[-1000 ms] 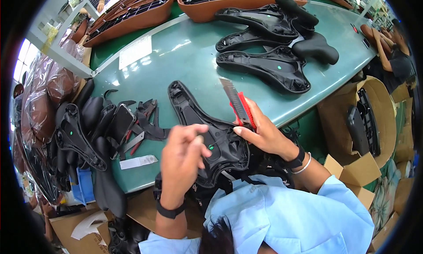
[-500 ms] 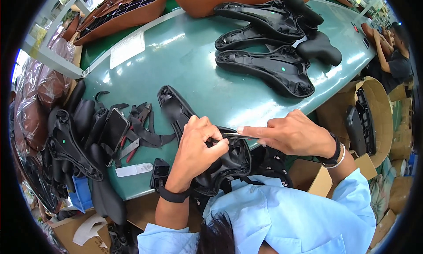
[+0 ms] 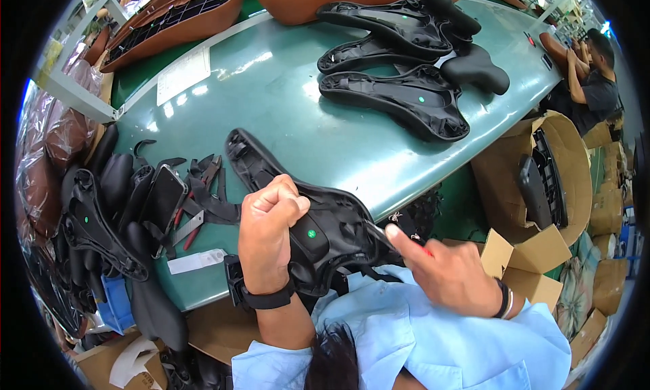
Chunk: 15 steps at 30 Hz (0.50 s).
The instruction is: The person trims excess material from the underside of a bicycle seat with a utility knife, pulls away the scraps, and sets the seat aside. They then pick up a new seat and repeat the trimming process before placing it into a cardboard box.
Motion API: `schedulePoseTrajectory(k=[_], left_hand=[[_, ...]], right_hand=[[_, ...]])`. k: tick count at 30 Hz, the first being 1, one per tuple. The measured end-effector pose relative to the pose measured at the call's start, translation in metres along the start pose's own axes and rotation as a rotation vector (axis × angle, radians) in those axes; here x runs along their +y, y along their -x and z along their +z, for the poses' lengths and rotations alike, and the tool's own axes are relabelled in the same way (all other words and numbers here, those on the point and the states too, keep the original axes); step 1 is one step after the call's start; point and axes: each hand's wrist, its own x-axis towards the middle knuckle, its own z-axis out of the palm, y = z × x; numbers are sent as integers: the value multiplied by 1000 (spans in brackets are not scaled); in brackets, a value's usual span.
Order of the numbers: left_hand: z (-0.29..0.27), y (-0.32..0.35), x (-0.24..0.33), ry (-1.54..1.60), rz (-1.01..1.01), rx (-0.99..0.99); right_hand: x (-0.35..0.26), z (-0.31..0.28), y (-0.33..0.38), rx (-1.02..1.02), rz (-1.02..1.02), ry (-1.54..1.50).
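Other black saddle shells (image 3: 399,95) lie well apart on the green surface (image 3: 271,99). The left hand (image 3: 267,231) grips the black saddle base (image 3: 305,214), its long axis pointing away-left; the right hand (image 3: 450,271) pinches a thin tool (image 3: 380,235).

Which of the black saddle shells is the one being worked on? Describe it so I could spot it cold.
Start at the green worktable and go to its near edge. There a black saddle shell lies underside up, overhanging toward the person, with a green dot on it. Unlike the stacked shells at the far end, the left hand grips it.
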Motion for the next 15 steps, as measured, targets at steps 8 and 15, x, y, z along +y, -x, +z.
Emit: schedulePoseTrajectory(k=[8, 15], left_hand=[[-1, 2, -6, -260, -55, -67], [-7, -3, -11, 319, 54, 83]], right_hand=[[31, -30, -66, 25, -180, -56], [37, -14, -56, 78, -282, 84]])
